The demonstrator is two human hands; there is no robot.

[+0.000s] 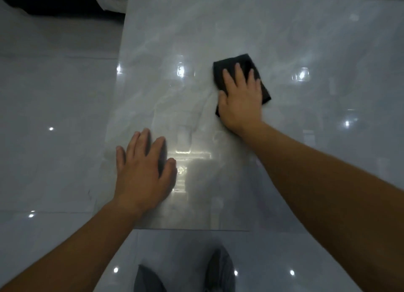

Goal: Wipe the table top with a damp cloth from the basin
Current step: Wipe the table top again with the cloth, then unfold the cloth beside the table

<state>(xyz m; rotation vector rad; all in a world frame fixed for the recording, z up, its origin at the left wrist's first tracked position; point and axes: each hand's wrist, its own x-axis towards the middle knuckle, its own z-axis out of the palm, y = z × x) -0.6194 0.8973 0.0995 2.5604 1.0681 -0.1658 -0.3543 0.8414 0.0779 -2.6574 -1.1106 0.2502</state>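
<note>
A glossy pale marble table top (196, 40) fills the middle of the view. A folded black cloth (244, 62) lies flat on it right of centre. My right hand (240, 99) presses palm-down on the cloth, fingers spread, covering its lower half. My left hand (142, 171) rests flat on the table near the front left corner, fingers apart, holding nothing. Wet streaks show on the surface between the two hands. No basin is in view.
Shiny pale floor tiles (43, 117) surround the table on the left and front. My two legs (185, 276) in grey show below the table's front edge. A dark shape with white fabric (65, 1) sits at the top left.
</note>
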